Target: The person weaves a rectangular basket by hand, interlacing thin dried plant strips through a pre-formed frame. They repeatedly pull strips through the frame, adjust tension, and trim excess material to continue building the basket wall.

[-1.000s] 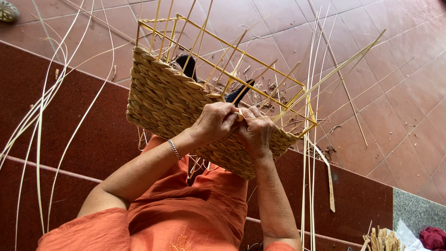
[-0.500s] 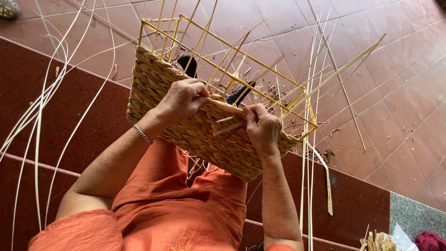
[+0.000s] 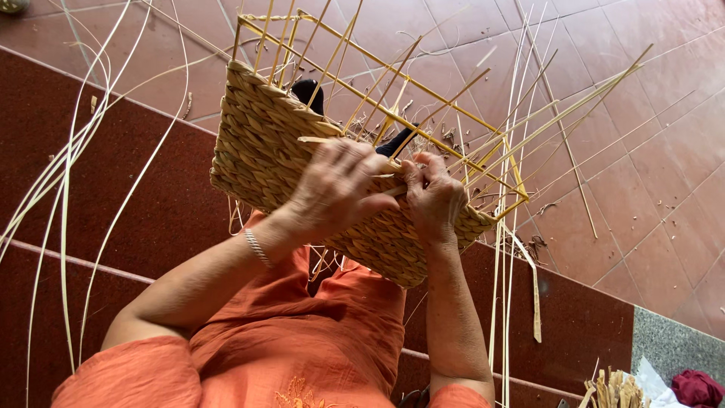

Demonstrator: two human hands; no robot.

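On our lap, half-woven basket (image 3: 302,151): lower wall done, upper frame (image 3: 423,98) bare. Left hand (image 3: 336,189) and right hand (image 3: 432,198) pinch weaving strand (image 3: 393,189).

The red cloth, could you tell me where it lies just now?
In the head view the red cloth lies at the bottom right corner on the grey floor strip, just right of a bundle of cut reed pieces.

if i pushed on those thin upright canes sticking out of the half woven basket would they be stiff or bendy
Probably bendy: the upright canes are thin and already splay at different angles above the woven basket. The loose strands on the floor curve in long arcs, suggesting springy material. Near the woven rim, where the left hand and right hand work, they likely feel firmer.
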